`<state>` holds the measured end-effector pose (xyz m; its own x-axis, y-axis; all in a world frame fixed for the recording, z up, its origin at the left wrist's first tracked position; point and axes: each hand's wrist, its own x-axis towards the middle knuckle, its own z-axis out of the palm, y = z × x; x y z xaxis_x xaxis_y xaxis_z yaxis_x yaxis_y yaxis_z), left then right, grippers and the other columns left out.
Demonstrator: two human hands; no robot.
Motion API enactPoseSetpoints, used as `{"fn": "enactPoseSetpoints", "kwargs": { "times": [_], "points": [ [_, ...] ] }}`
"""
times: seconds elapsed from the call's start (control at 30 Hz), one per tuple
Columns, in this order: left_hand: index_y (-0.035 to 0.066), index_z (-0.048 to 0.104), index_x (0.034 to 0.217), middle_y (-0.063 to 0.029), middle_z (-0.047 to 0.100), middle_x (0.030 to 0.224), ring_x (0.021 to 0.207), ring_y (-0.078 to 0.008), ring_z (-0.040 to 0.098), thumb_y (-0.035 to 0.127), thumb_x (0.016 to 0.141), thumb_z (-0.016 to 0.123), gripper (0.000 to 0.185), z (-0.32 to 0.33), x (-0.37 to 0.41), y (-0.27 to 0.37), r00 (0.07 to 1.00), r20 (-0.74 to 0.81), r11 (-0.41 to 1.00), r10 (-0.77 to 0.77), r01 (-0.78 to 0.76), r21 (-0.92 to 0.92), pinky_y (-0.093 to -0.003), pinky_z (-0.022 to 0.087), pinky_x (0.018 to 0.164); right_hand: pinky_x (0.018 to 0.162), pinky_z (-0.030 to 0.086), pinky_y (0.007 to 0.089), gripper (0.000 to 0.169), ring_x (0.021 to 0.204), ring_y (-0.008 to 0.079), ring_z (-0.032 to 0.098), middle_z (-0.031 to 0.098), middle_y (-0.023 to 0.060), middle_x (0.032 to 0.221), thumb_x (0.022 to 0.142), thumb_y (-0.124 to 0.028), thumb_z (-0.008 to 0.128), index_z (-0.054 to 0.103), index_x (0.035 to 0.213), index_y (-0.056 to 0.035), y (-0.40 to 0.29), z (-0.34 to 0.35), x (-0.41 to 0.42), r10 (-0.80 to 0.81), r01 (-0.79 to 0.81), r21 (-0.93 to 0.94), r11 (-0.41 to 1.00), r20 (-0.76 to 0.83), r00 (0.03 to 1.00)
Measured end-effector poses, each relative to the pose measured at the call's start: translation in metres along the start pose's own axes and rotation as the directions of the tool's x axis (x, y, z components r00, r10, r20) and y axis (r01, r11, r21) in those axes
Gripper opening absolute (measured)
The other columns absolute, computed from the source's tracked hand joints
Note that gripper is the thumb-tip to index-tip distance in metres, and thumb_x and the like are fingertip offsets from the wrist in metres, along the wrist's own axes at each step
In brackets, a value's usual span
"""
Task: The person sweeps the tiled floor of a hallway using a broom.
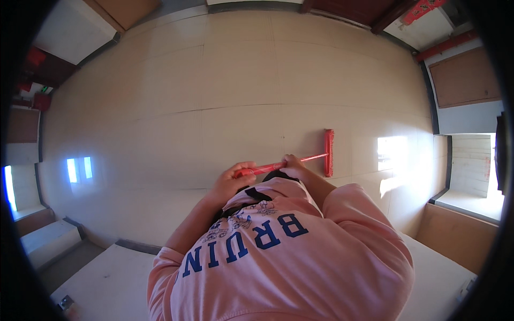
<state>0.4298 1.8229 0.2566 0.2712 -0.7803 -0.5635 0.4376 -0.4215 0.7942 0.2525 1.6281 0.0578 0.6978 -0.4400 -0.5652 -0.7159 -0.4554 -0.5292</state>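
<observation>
A red push broom or flat mop (329,152) with a wide, fringed head rests on the pale tiled floor (241,80), right of my body. Its red handle (267,168) slants back across my front. My left hand (239,176) is around the top end of the handle, thumb and fingers on either side of it. Lower down, nearer the head, my right hand (293,165) grips the same handle. The underside of the broom head is hidden, so I cannot tell bristles from mop strands. My pink shirt fills the lower middle of the view.
Walls with dark skirting (429,96) surround the floor. A dark red door (341,12) stands at the far side, and a red pipe (447,45) runs near the right corner. Brown panels (466,78) are set in the right wall. Bright window light reflects off the floor at both sides.
</observation>
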Motion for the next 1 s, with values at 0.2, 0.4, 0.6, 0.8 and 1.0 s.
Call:
{"fn": "enactPoseSetpoints", "kwargs": {
  "times": [0.2,0.4,0.6,0.8,1.0],
  "points": [
    [0.007,0.057,0.108,0.0005,0.057,0.096,0.087,-0.0076,0.051,0.011,0.078,0.065,0.031,-0.098,-0.016,0.015,0.961,-0.266,0.959,0.078,-0.145,-0.242,-0.0237,0.042,0.079,0.083,0.044,0.0407,0.036,0.096,0.0274,0.057,0.061,0.0093,0.093,0.066,-0.026,0.069,0.059,0.096,-0.0112,-0.129,0.041,0.054,0.078,-0.079,0.045,0.996,0.022,0.997],
    [0.009,0.051,0.113,-0.0052,0.055,0.111,0.096,-0.0105,0.050,0.014,0.083,0.057,0.031,-0.174,-0.042,0.040,0.895,-0.430,0.958,0.121,-0.218,-0.186,-0.0273,0.042,0.080,0.084,0.043,0.0413,0.039,0.096,0.0248,0.058,0.063,0.0075,0.095,0.066,-0.026,0.069,0.060,0.102,-0.0133,-0.220,0.067,0.098,0.019,-0.039,0.117,0.992,0.170,0.985],
    [0.011,0.050,0.113,-0.0053,0.055,0.111,0.101,-0.0137,0.050,0.015,0.083,0.057,0.032,-0.259,-0.050,0.076,0.824,-0.557,0.954,0.102,-0.239,-0.179,-0.0285,0.042,0.082,0.081,0.042,0.0423,0.035,0.092,0.0249,0.059,0.064,0.0073,0.091,0.065,-0.024,0.067,0.061,0.099,-0.0144,-0.303,0.094,0.162,-0.117,0.093,0.127,0.987,0.192,0.974],
    [0.009,0.055,0.105,-0.0067,0.057,0.109,0.098,-0.0141,0.053,0.016,0.083,0.056,0.023,-0.347,-0.055,0.119,0.769,-0.622,0.967,0.150,-0.246,-0.070,-0.0281,0.043,0.081,0.081,0.037,0.0487,0.029,0.091,0.0255,0.058,0.063,0.0079,0.088,0.067,-0.024,0.065,0.060,0.094,-0.0139,-0.397,0.101,0.216,-0.360,0.332,0.157,0.930,0.211,0.909],
    [0.009,0.057,0.103,-0.0079,0.059,0.105,0.096,-0.0151,0.055,0.016,0.086,0.053,0.018,-0.425,-0.058,0.163,0.678,-0.678,0.930,0.284,-0.367,0.022,-0.0288,0.045,0.082,0.073,0.044,0.0388,0.025,0.088,0.0257,0.058,0.061,0.0092,0.089,0.070,-0.024,0.062,0.058,0.092,-0.0112,-0.510,0.092,0.266,-0.349,0.345,0.070,0.936,0.308,0.885]
  ]
}}
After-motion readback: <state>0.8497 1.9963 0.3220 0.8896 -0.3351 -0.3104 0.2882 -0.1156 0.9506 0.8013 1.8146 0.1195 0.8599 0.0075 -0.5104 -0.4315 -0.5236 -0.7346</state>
